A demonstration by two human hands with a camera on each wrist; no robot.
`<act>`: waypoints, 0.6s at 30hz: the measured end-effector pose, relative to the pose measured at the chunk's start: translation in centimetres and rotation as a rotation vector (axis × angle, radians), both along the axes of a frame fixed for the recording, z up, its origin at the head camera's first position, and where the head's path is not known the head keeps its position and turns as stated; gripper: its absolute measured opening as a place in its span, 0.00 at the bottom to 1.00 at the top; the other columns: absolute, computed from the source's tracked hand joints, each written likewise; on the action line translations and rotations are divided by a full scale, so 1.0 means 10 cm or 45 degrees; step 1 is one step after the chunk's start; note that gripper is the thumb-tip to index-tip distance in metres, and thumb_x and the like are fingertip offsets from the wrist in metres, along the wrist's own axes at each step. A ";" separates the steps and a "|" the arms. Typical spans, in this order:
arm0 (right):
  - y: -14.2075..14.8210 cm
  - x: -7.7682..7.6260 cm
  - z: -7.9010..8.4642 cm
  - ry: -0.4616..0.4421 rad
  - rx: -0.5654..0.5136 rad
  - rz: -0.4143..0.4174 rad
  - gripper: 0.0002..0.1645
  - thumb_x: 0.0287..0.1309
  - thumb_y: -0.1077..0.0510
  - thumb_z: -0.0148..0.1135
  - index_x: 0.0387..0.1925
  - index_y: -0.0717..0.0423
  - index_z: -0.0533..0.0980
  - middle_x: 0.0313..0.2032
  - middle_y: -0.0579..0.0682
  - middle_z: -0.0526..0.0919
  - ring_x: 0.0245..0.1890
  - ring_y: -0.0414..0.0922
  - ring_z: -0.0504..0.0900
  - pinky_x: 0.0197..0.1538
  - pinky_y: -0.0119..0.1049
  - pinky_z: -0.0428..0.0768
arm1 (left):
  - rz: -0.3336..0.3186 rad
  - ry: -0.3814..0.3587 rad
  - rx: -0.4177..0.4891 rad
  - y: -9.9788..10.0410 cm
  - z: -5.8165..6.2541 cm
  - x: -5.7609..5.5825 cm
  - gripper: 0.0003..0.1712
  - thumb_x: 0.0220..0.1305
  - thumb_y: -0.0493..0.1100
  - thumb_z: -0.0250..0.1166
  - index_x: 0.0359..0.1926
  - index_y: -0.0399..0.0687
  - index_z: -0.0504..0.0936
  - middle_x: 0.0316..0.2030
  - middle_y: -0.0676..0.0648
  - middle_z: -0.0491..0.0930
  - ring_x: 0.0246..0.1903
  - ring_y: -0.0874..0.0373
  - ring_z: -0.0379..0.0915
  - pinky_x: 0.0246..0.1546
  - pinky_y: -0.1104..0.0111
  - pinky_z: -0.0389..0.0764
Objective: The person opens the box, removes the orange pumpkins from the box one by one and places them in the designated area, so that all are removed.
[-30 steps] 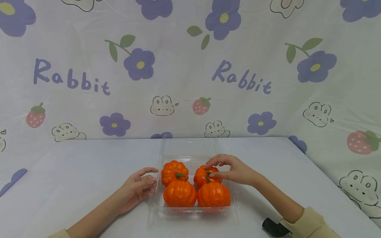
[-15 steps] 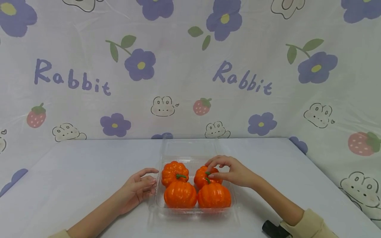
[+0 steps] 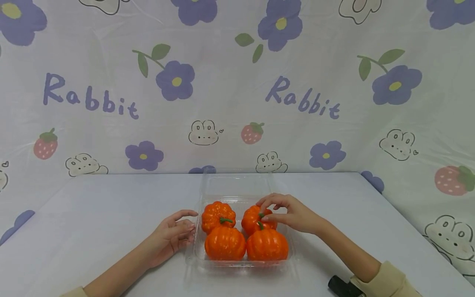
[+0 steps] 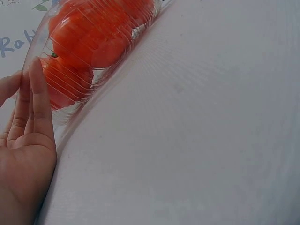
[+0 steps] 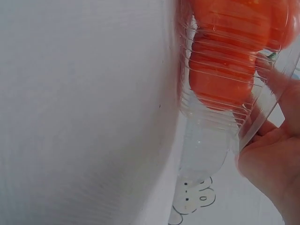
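Note:
A clear plastic clamshell box (image 3: 241, 262) stands on the table with several orange toy pumpkins inside, in two rows. My right hand (image 3: 297, 212) reaches over the box's right side and holds the back right pumpkin (image 3: 250, 220), thumb by its green stem and fingers bent over its far side. Through the ribbed wall in the right wrist view, fingers show beside a pumpkin (image 5: 220, 72). My left hand (image 3: 170, 235) is at the box's left side. Its straight fingers (image 4: 40, 93) lie against the outer wall in the left wrist view, thumb close to the rim.
The box's lid (image 3: 237, 183) is folded back toward the table's far edge. Behind the white table (image 3: 111, 214) hangs a curtain (image 3: 230, 82) printed with rabbits and flowers. A black object (image 3: 343, 286) is beside the right sleeve (image 3: 387, 280).
The right hand and the back right pumpkin shift very slightly, its stem a little to the right. The left hand and the box stay in place.

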State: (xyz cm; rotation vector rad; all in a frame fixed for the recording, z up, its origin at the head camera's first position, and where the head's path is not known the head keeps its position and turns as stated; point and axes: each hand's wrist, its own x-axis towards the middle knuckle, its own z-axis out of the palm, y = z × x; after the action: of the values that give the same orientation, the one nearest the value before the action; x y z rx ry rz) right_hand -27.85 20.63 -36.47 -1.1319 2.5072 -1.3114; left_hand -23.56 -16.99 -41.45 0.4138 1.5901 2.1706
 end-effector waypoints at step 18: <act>0.07 -0.01 0.08 -0.165 -0.146 0.036 0.06 0.73 0.63 0.63 0.47 0.61 0.80 0.64 0.68 0.78 0.64 0.66 0.78 0.58 0.36 0.85 | -0.005 -0.006 0.008 0.01 0.02 0.01 0.14 0.80 0.37 0.56 0.62 0.50 0.69 0.37 0.54 0.81 0.33 0.63 0.82 0.43 0.75 0.86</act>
State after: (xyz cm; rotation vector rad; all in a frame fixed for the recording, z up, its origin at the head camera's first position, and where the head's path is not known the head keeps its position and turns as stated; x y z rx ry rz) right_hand -27.97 21.29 -35.71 -1.0625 2.3434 -1.4873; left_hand -23.46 -16.93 -41.28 0.4130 1.5788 2.1724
